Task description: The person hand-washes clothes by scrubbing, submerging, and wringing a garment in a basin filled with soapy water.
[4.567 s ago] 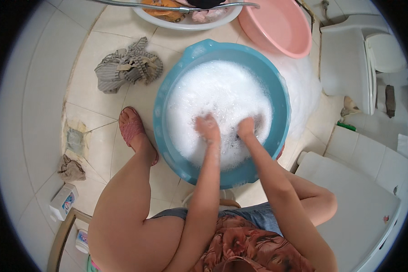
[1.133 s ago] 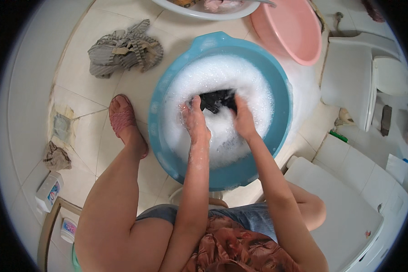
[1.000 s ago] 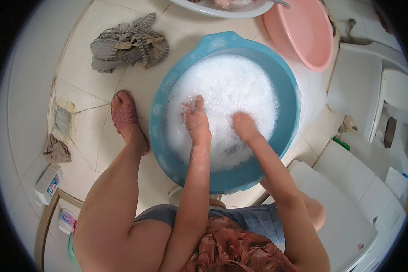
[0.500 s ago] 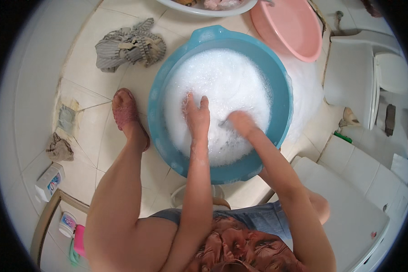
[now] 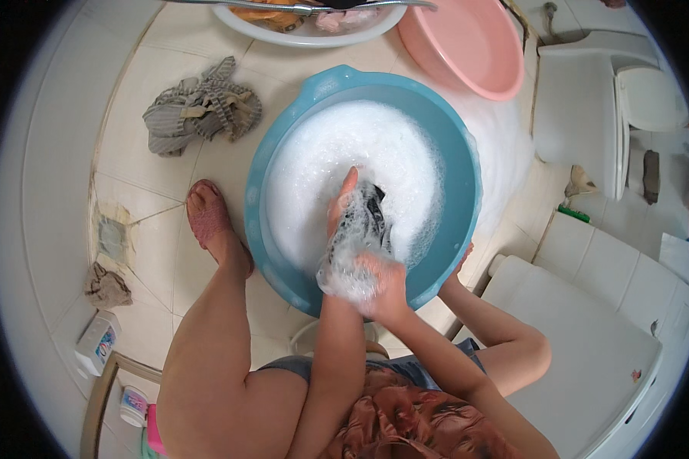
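A large blue basin (image 5: 455, 153) filled with white suds (image 5: 321, 153) stands in front of me. Over its near side a wet black-and-grey cloth (image 5: 367, 218), dripping with foam, lies across my left hand and wrist. My left hand (image 5: 338, 208) is open, with a finger stretched out beside the cloth; its other fingers are covered. Close to my left wrist, my right hand (image 5: 384, 287) is closed on the near end of the cloth, partly masked by lather. The kind of garment is not clear.
A grey striped garment (image 5: 177, 115) lies on the tiles at left. Beyond the basin are a white tub (image 5: 275, 34) of clothes and a pink basin (image 5: 467, 46). A toilet (image 5: 578, 115) stands at right, a detergent bottle (image 5: 98, 342) at left.
The dark cloth has come up out of the suds, gripped by my right hand. My right hand has moved nearer to me and left, onto the cloth over my left wrist.
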Demonstrator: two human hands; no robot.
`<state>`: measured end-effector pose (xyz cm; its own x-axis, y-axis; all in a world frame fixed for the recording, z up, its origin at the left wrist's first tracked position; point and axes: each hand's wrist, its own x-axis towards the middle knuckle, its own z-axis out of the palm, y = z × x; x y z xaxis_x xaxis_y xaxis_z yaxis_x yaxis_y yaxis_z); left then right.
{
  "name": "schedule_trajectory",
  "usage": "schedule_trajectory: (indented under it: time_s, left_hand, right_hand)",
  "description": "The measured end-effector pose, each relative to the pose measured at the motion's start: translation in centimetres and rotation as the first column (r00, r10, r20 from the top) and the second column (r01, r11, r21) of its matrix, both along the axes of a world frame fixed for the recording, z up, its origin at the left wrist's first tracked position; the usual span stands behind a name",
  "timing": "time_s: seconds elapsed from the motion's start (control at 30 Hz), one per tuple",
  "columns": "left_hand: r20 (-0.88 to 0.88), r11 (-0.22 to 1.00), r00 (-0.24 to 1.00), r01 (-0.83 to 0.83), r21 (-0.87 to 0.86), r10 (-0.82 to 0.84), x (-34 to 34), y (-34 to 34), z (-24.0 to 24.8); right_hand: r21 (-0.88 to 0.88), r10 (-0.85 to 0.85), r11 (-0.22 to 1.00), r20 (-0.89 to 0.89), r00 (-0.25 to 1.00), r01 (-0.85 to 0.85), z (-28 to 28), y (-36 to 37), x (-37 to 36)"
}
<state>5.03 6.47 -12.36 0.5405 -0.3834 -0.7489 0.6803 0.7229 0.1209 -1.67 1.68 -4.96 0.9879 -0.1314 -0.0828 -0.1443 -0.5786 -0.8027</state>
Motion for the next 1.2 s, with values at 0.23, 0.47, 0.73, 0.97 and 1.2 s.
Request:
schedule_trajectory:
  time_s: [0.23,0.47,0.73,0.97,1.2]
  left_hand:
    - [-0.229,0.918,0.966,0.198,0.343,-0.123,3.5,-2.0,0.9]
    - [-0.094,0.731,0.995,0.088,0.677,-0.032,5.0,-2.6,-0.9]
    - [-0.205,0.641,0.891,0.437,0.631,-0.405,3.1,-5.9,-2.8]
    - [0.071,0.802,0.893,0.433,-0.412,-0.445,4.4,-2.2,-0.4]
    - [0.256,0.899,0.865,0.437,0.038,-0.432,2.1,-2.3,1.1]
  right_hand:
    - [-0.418,-0.322,0.856,0.032,0.946,0.305,-6.8,-5.2,7.5]
    - [-0.616,-0.109,0.785,-0.038,0.993,0.062,-16.5,-8.9,2.6]
    - [-0.023,-0.497,0.849,-0.374,0.783,0.528,-16.4,-12.5,-1.4]
    - [-0.198,-0.246,0.951,-0.021,0.969,0.237,0.5,0.2,1.9]
    - [-0.206,-0.376,0.861,0.359,0.854,0.465,0.2,-0.6,1.9]
